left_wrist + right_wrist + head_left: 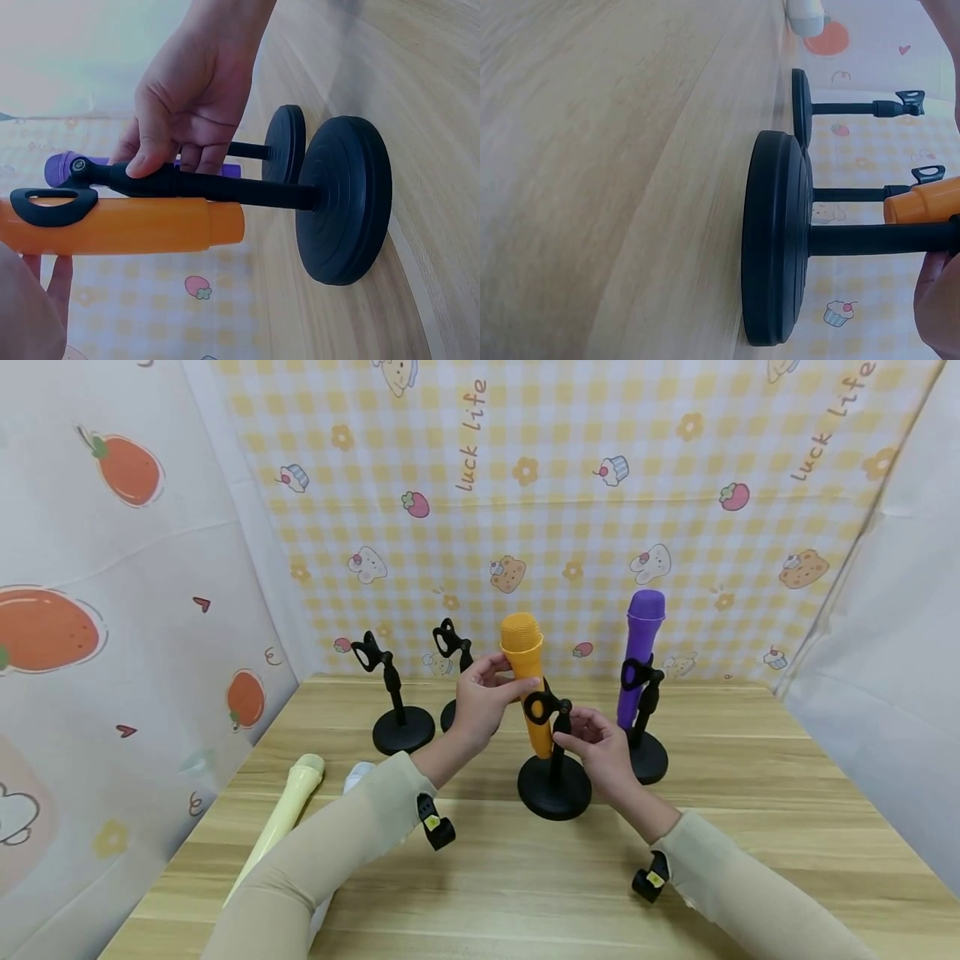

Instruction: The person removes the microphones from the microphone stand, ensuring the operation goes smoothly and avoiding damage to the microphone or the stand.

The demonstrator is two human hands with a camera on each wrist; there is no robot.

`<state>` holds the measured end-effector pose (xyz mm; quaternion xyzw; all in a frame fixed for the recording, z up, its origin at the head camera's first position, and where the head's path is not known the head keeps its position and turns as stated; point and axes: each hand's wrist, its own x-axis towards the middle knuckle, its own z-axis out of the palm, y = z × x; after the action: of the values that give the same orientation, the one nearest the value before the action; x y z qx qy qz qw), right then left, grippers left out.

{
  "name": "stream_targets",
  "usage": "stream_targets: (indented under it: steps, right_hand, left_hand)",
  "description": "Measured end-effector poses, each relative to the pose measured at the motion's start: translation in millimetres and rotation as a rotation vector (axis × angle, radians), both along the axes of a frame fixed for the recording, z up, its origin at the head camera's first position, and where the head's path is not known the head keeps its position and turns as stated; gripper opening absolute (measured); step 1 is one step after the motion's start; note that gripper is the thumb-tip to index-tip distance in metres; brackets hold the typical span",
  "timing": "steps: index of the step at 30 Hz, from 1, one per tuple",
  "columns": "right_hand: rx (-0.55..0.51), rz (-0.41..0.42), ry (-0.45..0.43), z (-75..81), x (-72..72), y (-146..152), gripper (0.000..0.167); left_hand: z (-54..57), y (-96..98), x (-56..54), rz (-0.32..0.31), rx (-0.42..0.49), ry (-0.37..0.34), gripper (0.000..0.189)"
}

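My left hand (482,697) pinches an orange microphone (522,647) by its upper body, below the mesh head. The microphone stands nearly upright, and the clip of a black microphone stand (553,789) lies against its body. My right hand (603,752) grips the stand's pole just under the clip, thumb on the near side in the left wrist view. The round stand base (345,199) rests on the table, and the microphone's lower end (225,223) hangs beside the pole, above the base.
Right of my hands, a purple microphone (646,610) sits in another black stand (648,758). Two stands with bare clips, one (402,728) at the left and one (452,639) partly behind my left hand, stand farther back. A pale yellow microphone (288,802) and a white one (358,774) lie by my left arm.
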<state>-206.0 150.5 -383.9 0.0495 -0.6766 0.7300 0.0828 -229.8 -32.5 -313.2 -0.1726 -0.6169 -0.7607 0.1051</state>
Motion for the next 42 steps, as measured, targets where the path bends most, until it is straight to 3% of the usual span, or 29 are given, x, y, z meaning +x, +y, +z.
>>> stream_targets:
  steps: [33, 42]
  right_hand:
    - [-0.012, 0.020, 0.007, -0.7, -0.8, 2, 0.027]
    - [0.020, 0.016, 0.002, -1.8, -0.2, 2, 0.031]
  left_hand:
    - [-8.5, -13.0, -14.1, -0.147, 0.062, 0.035, 0.033]
    - [-9.8, -15.6, -13.1, -0.177, 0.077, 0.038, 0.033]
